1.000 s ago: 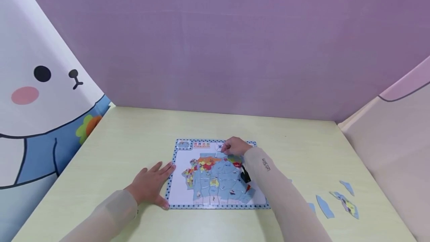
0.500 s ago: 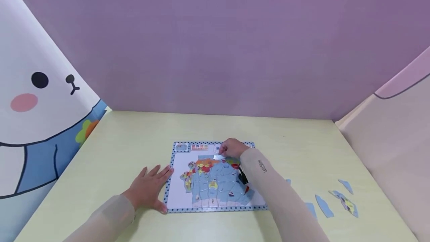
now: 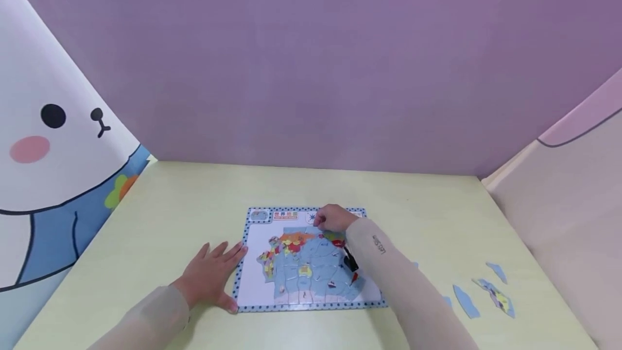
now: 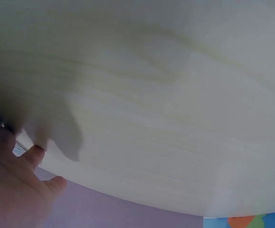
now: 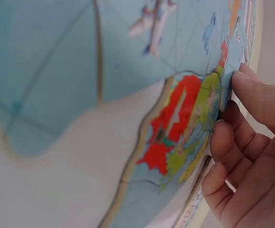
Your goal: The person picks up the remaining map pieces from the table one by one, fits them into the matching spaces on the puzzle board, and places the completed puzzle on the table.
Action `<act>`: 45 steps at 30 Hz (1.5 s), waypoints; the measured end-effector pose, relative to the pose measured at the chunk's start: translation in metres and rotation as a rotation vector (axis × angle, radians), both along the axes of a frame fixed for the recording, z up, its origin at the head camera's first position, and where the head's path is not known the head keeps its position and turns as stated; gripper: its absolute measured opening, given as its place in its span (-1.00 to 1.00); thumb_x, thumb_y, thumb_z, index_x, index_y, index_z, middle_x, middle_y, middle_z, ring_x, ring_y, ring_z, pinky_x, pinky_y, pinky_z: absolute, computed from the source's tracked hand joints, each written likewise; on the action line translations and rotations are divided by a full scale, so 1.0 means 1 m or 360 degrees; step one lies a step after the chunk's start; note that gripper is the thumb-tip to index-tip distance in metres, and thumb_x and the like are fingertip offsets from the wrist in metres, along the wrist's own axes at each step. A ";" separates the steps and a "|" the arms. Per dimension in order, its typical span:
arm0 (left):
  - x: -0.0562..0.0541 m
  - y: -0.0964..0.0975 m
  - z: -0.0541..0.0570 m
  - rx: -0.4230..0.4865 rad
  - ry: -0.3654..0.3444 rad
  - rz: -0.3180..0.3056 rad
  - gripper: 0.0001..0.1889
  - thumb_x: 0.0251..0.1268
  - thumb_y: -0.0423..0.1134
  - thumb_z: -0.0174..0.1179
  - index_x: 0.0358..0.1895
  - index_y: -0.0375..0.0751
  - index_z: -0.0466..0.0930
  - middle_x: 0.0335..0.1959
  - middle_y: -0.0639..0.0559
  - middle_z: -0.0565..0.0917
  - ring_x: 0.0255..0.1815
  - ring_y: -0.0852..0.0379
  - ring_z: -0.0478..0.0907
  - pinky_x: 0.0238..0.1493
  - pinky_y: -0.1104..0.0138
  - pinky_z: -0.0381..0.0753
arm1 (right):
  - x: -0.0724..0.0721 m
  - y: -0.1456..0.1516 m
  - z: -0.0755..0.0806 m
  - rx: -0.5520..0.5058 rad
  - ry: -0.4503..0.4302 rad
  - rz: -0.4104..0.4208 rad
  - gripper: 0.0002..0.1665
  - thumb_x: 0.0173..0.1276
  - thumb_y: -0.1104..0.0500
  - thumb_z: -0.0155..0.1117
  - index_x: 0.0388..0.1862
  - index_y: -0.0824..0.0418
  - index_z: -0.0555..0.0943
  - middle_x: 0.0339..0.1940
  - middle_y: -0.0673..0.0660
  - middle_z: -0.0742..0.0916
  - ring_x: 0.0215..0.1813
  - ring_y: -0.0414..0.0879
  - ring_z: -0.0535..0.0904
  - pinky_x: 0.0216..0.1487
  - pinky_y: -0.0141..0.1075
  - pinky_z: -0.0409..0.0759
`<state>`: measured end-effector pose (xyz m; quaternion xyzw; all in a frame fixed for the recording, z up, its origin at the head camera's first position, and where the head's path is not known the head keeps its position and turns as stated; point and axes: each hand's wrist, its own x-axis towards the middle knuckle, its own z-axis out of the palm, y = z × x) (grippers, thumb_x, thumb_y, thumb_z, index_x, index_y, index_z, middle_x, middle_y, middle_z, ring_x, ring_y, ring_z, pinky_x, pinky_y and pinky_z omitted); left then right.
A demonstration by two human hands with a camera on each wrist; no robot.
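Note:
A world map jigsaw board (image 3: 251, 277) with a dotted blue border lies on the table. Joined map pieces (image 3: 318, 266) cover much of its middle. My left hand (image 3: 208, 277) is spread flat at the board's left edge, its fingertips touching the border. In the left wrist view this hand (image 4: 14, 185) shows only at the lower left corner. At the top of the map, my right hand (image 3: 335, 218) pinches a light blue puzzle piece (image 5: 229, 71) between thumb and fingers. That piece lies along the neighbouring red and green pieces (image 5: 184, 121); whether it sits flush cannot be told.
Right of the board lie several loose pieces: a narrow blue one (image 3: 466, 301), a yellow and purple one (image 3: 495, 296) and a small blue one (image 3: 497, 272). Others are partly hidden by my right sleeve (image 3: 403, 285). A purple panel (image 3: 311, 69) stands behind the table (image 3: 194, 193).
The right hand stays at the top of the map, its fingers now lower and closer over the piece. The left hand keeps its place. The whole head view has shifted slightly.

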<state>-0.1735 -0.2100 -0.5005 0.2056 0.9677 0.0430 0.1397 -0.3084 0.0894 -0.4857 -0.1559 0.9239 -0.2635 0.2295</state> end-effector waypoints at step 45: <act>-0.004 -0.005 0.012 -0.0190 0.0045 -0.0070 0.21 -0.33 0.54 0.26 0.43 -0.16 0.24 0.45 -0.03 0.27 0.45 -0.17 0.14 0.31 -0.26 0.08 | 0.023 0.094 0.037 0.0201 0.0281 -0.0042 -0.85 0.30 0.22 0.27 -0.21 0.26 0.67 -0.11 0.18 0.70 -0.06 0.08 0.58 0.00 0.01 0.53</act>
